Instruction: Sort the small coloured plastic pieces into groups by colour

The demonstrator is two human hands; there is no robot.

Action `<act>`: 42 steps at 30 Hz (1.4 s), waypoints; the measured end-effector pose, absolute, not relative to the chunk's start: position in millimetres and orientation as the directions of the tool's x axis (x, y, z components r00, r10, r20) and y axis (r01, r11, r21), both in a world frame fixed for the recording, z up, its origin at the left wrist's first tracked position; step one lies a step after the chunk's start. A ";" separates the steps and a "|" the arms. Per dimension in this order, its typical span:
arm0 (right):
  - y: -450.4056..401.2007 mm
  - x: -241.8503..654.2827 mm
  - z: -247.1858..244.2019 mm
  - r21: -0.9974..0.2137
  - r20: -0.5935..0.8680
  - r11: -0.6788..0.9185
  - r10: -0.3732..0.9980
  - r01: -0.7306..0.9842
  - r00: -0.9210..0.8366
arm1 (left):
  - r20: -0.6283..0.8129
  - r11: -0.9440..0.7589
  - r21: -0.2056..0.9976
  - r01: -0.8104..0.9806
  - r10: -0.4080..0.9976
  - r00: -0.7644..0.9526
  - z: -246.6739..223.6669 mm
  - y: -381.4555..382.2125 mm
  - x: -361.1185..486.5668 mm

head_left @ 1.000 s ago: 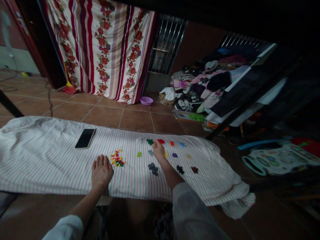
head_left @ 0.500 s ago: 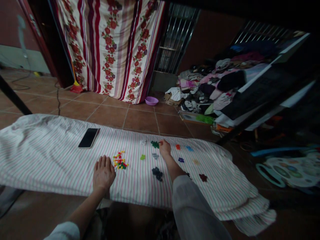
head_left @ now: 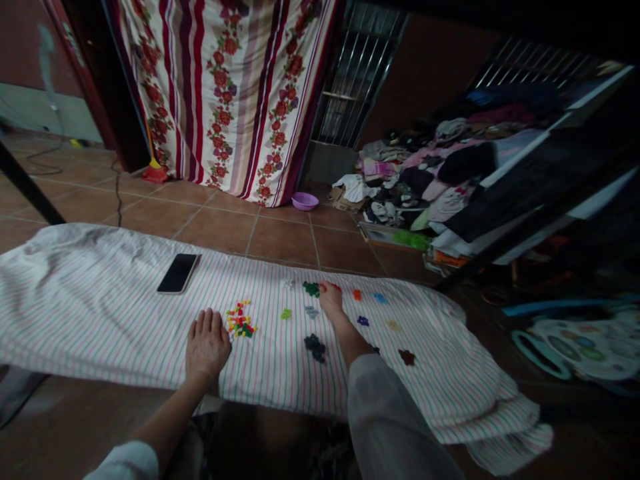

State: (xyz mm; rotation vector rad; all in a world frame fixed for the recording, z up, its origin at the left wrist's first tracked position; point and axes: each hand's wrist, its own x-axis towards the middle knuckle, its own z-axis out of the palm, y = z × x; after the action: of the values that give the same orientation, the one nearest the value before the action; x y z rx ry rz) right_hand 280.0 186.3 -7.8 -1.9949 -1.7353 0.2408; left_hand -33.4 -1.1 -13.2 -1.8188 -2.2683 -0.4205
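White cloth with pink and green stripes (head_left: 110,307) covers the bench, and a dark-screened phone (head_left: 178,273) lies on its left part. Next comes the left hand (head_left: 207,343), flat and palm down, fingers stretched out. Just beside its fingers sits a loose mixed pile (head_left: 241,321) of small red, yellow, green and orange pieces. Farther right is a lime-green cluster (head_left: 285,313), with a whitish cluster (head_left: 289,284) beyond it. Then a dark green cluster (head_left: 311,289), a light grey cluster (head_left: 311,311) and a larger dark grey cluster (head_left: 315,348) stand roughly in a column. At the dark green one's right edge is the right hand (head_left: 331,300), its fingers curled; I cannot tell whether they pinch a piece. It partly hides a red cluster (head_left: 338,288). Onward lie orange (head_left: 357,295), violet-blue (head_left: 363,321), black, partly covered by the right arm, light blue (head_left: 380,298), beige (head_left: 394,325) and, last, dark brown (head_left: 407,357) clusters.
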 end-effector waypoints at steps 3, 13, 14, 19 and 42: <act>183.0 279.2 -2.3 -0.472 0.199 -0.062 0.964 0.879 0.175 | 0.351 0.188 0.105 0.977 0.912 -0.213 -15.3 -0.5 -34.3; 155.6 230.7 11.5 -0.541 0.391 0.263 0.920 0.799 -0.038 | 0.397 0.167 0.126 0.978 0.895 -0.204 -18.7 -0.2 -35.9; 150.4 221.0 12.1 -0.553 0.404 0.315 0.911 0.772 -0.083 | 0.396 0.166 0.132 0.977 0.895 -0.205 -19.0 -0.3 -36.0; 118.4 173.4 13.0 -0.594 0.370 0.488 0.871 0.640 -0.322 | 0.379 0.162 0.188 0.969 0.898 -0.224 -18.0 -0.6 -36.3; 46.8 141.6 -11.4 -0.556 0.221 0.429 0.902 0.711 -0.372 | 0.406 0.141 0.188 0.972 0.890 -0.207 -17.3 -3.4 -37.1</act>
State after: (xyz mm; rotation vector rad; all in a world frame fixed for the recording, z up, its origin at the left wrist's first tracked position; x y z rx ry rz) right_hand 141.6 46.8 -11.4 -1.3591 -2.1922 0.5107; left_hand -37.1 -3.4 -17.3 -1.8387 -2.2146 -0.6140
